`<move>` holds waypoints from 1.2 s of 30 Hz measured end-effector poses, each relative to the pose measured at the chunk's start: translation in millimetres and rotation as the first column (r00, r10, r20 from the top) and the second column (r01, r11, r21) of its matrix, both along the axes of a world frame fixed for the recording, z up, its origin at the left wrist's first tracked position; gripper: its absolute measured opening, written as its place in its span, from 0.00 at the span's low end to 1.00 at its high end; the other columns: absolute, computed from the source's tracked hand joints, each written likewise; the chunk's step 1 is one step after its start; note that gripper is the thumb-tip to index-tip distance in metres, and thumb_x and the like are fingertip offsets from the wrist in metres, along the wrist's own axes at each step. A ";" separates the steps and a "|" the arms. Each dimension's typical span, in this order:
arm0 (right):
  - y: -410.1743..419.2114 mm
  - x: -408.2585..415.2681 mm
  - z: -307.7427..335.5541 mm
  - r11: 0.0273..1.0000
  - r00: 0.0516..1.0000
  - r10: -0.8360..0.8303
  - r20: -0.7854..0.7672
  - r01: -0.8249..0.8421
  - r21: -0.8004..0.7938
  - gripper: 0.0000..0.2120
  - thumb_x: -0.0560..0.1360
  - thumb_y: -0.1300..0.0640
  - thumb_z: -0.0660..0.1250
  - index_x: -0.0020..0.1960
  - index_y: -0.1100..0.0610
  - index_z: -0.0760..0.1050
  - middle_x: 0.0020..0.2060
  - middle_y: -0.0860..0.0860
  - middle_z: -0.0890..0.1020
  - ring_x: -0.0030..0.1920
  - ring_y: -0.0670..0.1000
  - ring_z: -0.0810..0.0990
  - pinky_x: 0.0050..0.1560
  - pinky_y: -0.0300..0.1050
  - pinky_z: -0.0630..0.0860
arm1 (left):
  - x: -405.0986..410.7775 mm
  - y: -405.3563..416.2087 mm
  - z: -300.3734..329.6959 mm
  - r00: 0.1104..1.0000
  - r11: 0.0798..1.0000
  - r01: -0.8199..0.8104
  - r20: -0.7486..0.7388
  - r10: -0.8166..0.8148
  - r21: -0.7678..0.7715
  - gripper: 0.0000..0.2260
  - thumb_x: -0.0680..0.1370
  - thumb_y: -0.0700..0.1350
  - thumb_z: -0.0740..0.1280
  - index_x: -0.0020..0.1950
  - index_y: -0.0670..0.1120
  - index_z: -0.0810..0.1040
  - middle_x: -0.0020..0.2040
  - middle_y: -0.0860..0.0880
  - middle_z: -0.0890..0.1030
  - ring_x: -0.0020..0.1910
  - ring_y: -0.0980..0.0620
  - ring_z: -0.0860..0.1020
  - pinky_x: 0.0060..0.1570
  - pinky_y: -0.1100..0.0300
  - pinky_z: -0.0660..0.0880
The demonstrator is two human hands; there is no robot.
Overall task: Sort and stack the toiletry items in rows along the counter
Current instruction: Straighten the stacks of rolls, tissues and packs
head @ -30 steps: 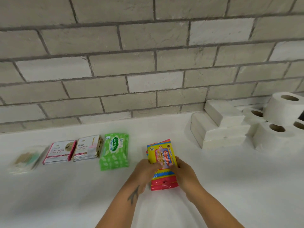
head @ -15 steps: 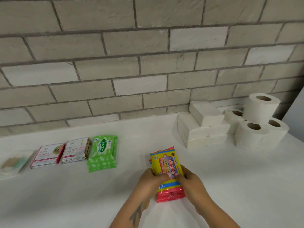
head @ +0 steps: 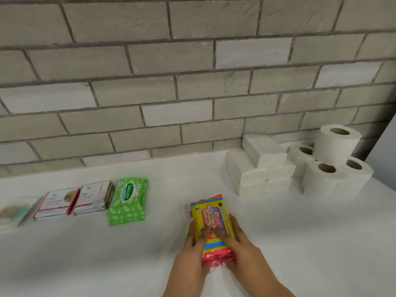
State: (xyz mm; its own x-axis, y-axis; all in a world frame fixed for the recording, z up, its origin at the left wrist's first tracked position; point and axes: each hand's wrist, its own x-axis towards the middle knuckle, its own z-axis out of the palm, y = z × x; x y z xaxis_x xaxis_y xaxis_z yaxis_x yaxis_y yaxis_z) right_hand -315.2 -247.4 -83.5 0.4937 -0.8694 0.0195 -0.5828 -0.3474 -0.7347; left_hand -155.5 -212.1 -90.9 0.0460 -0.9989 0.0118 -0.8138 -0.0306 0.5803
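Observation:
A stack of yellow, blue and red Giggles wipe packs (head: 209,211) lies on the white counter (head: 85,258), in front of me. My left hand (head: 191,247) lies along its left side with the fingers stretched onto the top. My right hand (head: 243,245) mirrors it on the right side. Both thumbs touch the stack's near red end. To the left, a row runs along the counter: a green Sanicare wipes stack (head: 128,200), two stacks of Dove sachets (head: 93,198) (head: 56,203), and a clear packet (head: 12,211).
Folded white tissue stacks (head: 259,170) sit at the back right against the brick wall (head: 192,82). Several toilet rolls (head: 336,168) are piled beside them. A bare gap of counter separates the green wipes from the Giggles stack.
My fingers have slid forward from the stack's sides and now stretch over its top. The view has shifted a little to the right.

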 end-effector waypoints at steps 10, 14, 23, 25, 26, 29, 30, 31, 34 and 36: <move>-37.6 12.6 -3.4 0.997 0.999 -0.028 0.025 0.029 -0.070 0.32 0.77 0.63 0.62 0.72 0.37 0.54 0.70 0.35 0.42 0.63 0.32 0.58 0.52 0.12 0.53 | 3.0 -33.3 -1.1 0.993 1.000 -0.011 -0.114 0.010 -0.011 0.38 0.77 0.40 0.65 0.76 0.53 0.43 0.74 0.61 0.41 0.74 0.56 0.58 0.60 0.76 0.57; -60.9 19.7 -2.6 0.998 0.998 -0.052 0.043 0.053 -0.037 0.32 0.77 0.64 0.62 0.74 0.43 0.55 0.72 0.37 0.45 0.63 0.34 0.63 0.53 0.14 0.55 | 8.4 -60.6 -7.0 0.996 0.999 -0.027 -0.086 0.024 -0.032 0.42 0.74 0.37 0.67 0.75 0.57 0.42 0.76 0.59 0.41 0.73 0.57 0.61 0.63 0.72 0.64; -106.1 33.8 2.6 0.970 0.975 -0.083 -0.206 0.032 -0.241 0.35 0.76 0.62 0.61 0.75 0.42 0.50 0.76 0.50 0.40 0.75 0.50 0.55 0.65 0.43 0.69 | 20.0 -113.5 -15.3 0.998 0.997 -0.021 -0.060 0.017 -0.073 0.42 0.69 0.34 0.69 0.76 0.57 0.53 0.78 0.53 0.48 0.71 0.53 0.67 0.63 0.59 0.72; -111.4 39.2 3.7 0.952 0.951 -0.117 -0.285 0.025 -0.306 0.35 0.74 0.61 0.64 0.76 0.46 0.53 0.77 0.52 0.44 0.75 0.53 0.54 0.59 0.47 0.74 | 21.6 -122.2 -15.2 0.999 0.997 -0.019 -0.046 0.015 -0.074 0.42 0.69 0.35 0.70 0.76 0.56 0.53 0.78 0.53 0.48 0.71 0.52 0.67 0.64 0.59 0.71; -113.3 42.0 2.7 0.939 0.945 -0.124 -0.303 0.013 -0.343 0.36 0.70 0.61 0.68 0.74 0.49 0.59 0.76 0.55 0.53 0.73 0.57 0.60 0.54 0.49 0.77 | 22.3 -125.6 -14.4 0.999 0.997 -0.020 -0.027 0.018 -0.069 0.42 0.70 0.36 0.70 0.76 0.56 0.52 0.78 0.52 0.47 0.72 0.52 0.67 0.65 0.60 0.70; -121.7 47.4 0.4 0.929 0.890 -0.153 -0.429 -0.019 -0.370 0.40 0.48 0.59 0.81 0.60 0.54 0.78 0.59 0.57 0.80 0.53 0.60 0.81 0.37 0.46 0.81 | 24.7 -134.2 -11.9 0.999 0.998 -0.032 0.002 0.032 -0.054 0.42 0.70 0.38 0.71 0.77 0.55 0.51 0.78 0.51 0.46 0.72 0.52 0.65 0.67 0.61 0.67; -125.2 48.8 -0.8 0.917 0.877 -0.185 -0.442 -0.008 -0.400 0.41 0.44 0.59 0.82 0.58 0.54 0.80 0.56 0.56 0.82 0.50 0.59 0.83 0.35 0.45 0.81 | 25.1 -136.6 -11.5 1.000 0.998 -0.031 0.004 0.031 -0.051 0.42 0.70 0.38 0.72 0.76 0.55 0.52 0.78 0.51 0.46 0.72 0.51 0.65 0.67 0.60 0.67; -127.4 50.1 0.4 0.908 0.875 -0.202 -0.439 -0.001 -0.419 0.41 0.43 0.59 0.82 0.57 0.55 0.80 0.55 0.56 0.82 0.49 0.59 0.83 0.35 0.45 0.80 | 25.2 -138.7 -10.8 1.000 0.998 -0.029 0.006 0.030 -0.048 0.42 0.70 0.39 0.72 0.76 0.55 0.52 0.78 0.51 0.46 0.72 0.51 0.66 0.67 0.59 0.68; -127.4 52.7 9.5 0.911 0.909 -0.165 -0.382 -0.007 -0.411 0.40 0.56 0.60 0.79 0.67 0.56 0.72 0.66 0.59 0.73 0.62 0.63 0.75 0.49 0.49 0.79 | 25.7 -142.7 -8.1 0.999 0.999 -0.028 0.025 0.029 -0.047 0.41 0.71 0.39 0.72 0.77 0.55 0.51 0.78 0.50 0.45 0.73 0.51 0.64 0.68 0.61 0.67; -127.8 52.7 14.5 0.935 0.903 -0.118 -0.412 -0.039 -0.352 0.35 0.73 0.61 0.66 0.76 0.52 0.55 0.76 0.54 0.54 0.74 0.58 0.56 0.64 0.49 0.70 | 26.1 -144.2 -5.7 0.999 0.998 -0.026 0.042 0.028 -0.049 0.41 0.72 0.39 0.71 0.77 0.54 0.51 0.78 0.50 0.45 0.74 0.52 0.63 0.68 0.63 0.65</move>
State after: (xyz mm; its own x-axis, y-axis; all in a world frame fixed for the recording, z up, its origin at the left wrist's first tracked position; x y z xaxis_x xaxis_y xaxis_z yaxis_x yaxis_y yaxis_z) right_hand -262.5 -375.2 -69.0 0.4880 -0.8647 0.1192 -0.8267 -0.5016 -0.2548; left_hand -129.4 -356.3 -96.6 0.0712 -0.9955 0.0630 -0.8372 -0.0253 0.5464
